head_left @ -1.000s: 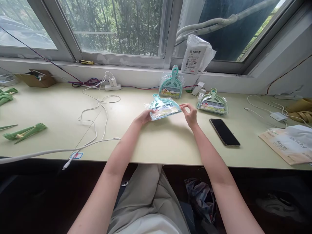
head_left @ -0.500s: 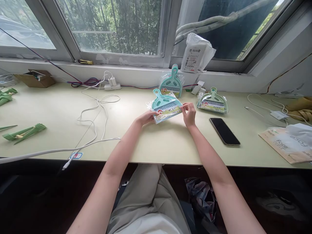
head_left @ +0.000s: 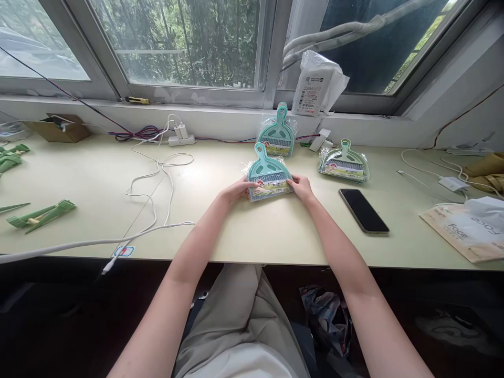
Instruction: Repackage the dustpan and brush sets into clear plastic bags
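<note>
A small turquoise dustpan and brush set [head_left: 269, 178] in clear plastic wrap, with a printed label across its lower part, is tilted up at the middle of the table. My left hand [head_left: 238, 189] grips its left lower edge, thumb on the front. On the opposite edge my right hand [head_left: 301, 187] is closed, its thumb over the label's end. Just behind stand wrapped turquoise dustpan sets [head_left: 280, 131], leaning near the wall. To the right lies a green wrapped dustpan set [head_left: 345, 164].
A black phone [head_left: 364, 211] and a tissue pack [head_left: 464, 228] lie to the right. White cables [head_left: 153, 197] run over the left side by a power strip [head_left: 181, 140]. Green folded pieces [head_left: 41, 215] and a cardboard box [head_left: 59, 127] are at far left.
The held dustpan set has turned more upright and level, its handle shifting right. My right hand has changed from a raised fingertip pinch to a grip at the right edge.
</note>
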`<action>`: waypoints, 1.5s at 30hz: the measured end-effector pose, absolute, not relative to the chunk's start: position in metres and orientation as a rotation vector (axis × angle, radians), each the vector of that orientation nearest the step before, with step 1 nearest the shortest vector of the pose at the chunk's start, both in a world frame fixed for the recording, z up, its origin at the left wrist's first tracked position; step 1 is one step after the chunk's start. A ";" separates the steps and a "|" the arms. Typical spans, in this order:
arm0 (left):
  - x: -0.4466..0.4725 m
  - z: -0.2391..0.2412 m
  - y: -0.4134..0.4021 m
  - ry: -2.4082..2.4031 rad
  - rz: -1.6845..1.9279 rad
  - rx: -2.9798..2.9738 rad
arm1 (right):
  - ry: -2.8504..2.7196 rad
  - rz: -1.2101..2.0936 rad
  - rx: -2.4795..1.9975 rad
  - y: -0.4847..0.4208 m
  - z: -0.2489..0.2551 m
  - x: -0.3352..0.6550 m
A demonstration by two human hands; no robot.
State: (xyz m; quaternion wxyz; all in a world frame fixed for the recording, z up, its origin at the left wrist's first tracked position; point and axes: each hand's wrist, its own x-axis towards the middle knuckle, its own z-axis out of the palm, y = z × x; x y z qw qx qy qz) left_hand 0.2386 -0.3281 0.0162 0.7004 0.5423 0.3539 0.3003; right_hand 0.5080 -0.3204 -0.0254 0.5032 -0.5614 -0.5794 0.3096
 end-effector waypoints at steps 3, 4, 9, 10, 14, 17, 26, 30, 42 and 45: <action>0.243 0.019 -0.331 0.778 0.683 1.256 | -1.263 0.804 -1.353 -0.315 -0.031 0.511; 0.244 0.021 -0.333 0.763 0.693 1.272 | -1.212 0.783 -1.367 -0.314 -0.031 0.513; 0.248 0.025 -0.339 0.722 0.755 1.374 | -1.100 0.665 -1.420 -0.312 -0.032 0.519; 0.250 0.025 -0.339 0.746 0.776 1.384 | -1.104 0.670 -1.409 -0.312 -0.033 0.519; 0.259 0.020 -0.337 0.920 0.867 1.321 | -1.107 0.746 -1.349 -0.310 -0.034 0.512; 0.263 0.017 -0.335 1.035 0.875 1.294 | -1.088 0.838 -1.361 -0.312 -0.033 0.506; 0.263 0.011 -0.330 1.087 0.895 1.378 | -1.283 0.961 -1.262 -0.333 -0.013 0.496; 0.263 0.011 -0.331 1.043 0.851 1.444 | -1.266 0.918 -1.303 -0.336 -0.004 0.499; 0.266 0.007 -0.330 0.946 0.941 1.461 | -1.256 0.866 -1.483 -0.381 0.054 0.681; 0.268 0.004 -0.328 0.942 0.902 1.527 | -1.144 0.876 -1.595 -0.402 0.050 0.738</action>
